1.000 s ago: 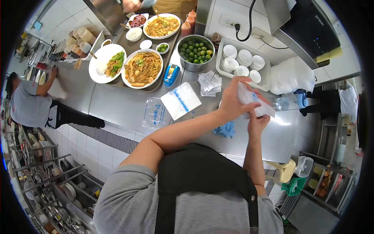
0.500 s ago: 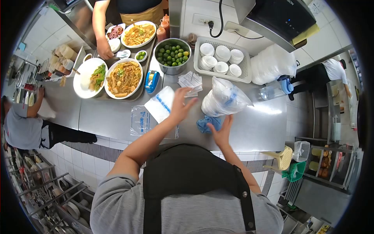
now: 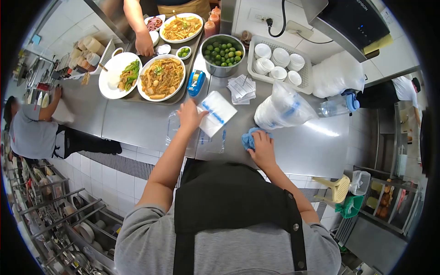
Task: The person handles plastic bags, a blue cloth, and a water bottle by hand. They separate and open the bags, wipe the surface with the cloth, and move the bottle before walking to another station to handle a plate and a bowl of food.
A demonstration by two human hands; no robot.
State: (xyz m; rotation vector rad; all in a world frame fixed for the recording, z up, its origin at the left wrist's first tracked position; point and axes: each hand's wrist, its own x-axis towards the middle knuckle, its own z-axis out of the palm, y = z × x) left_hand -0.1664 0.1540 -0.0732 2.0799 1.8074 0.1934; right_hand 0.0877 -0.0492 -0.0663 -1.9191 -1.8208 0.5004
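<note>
My left hand (image 3: 189, 117) is at the left edge of a folded stack of white plastic bags (image 3: 220, 110) with blue print. Its thumb lies apart from the fingers and touches the stack's edge. Under and beside the stack lies a clear plastic bag (image 3: 213, 143) with blue print, flat on the counter. A crumpled blue cloth (image 3: 248, 140) is under my right hand (image 3: 263, 150), whose fingers are curled over it. Just beyond that hand, a clear bag of stacked white containers (image 3: 279, 110) leans on its side.
A tray (image 3: 130, 108) with noodle plates stands at the left, where another person's hand (image 3: 144, 43) reaches in. Nearby are a blue tape dispenser (image 3: 196, 83), paper slips (image 3: 241, 89), a pot of limes (image 3: 223, 68), a basket (image 3: 308, 80) of bowls and a water jug (image 3: 332, 107).
My left hand has come down and left to the bag stack, which has turned and shifted right. My right hand has closed on the blue cloth. The whole view has shifted too.
</note>
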